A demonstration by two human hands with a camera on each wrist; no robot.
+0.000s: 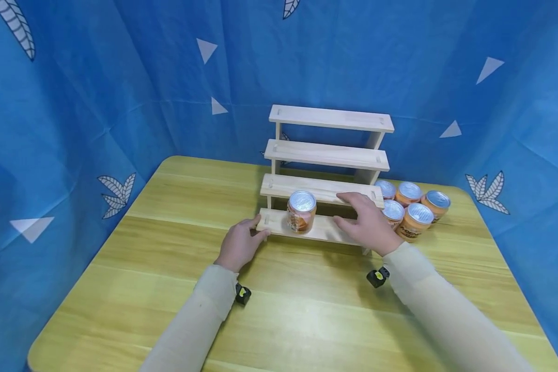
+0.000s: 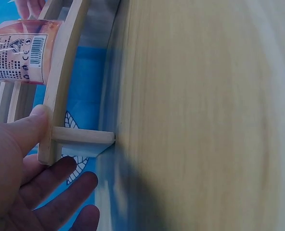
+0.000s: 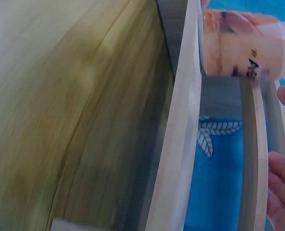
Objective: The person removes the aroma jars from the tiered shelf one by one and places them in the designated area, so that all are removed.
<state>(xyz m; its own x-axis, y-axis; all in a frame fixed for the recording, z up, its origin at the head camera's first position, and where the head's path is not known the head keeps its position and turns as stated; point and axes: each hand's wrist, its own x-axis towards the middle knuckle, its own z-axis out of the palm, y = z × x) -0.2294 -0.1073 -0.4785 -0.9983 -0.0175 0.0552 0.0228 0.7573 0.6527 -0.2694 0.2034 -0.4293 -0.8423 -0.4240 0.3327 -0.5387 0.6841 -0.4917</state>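
Head view: on the yellow table [image 1: 176,289], a four-step wooden rack [image 1: 327,155] carries one orange can [image 1: 301,211] upright on its lowest step; the left hand [image 1: 238,247] pinches that step's left end at about 8 o'clock from the can, the right hand [image 1: 366,222] lies with relaxed, straight fingers across the steps at 3 o'clock, and five more cans [image 1: 411,205] cluster beyond it. Left wrist view: the thumb [image 2: 29,130] presses the step's end, fingers beneath. Right wrist view: blurred, only the fingertips [image 3: 282,185] show, apparently resting on a step edge.
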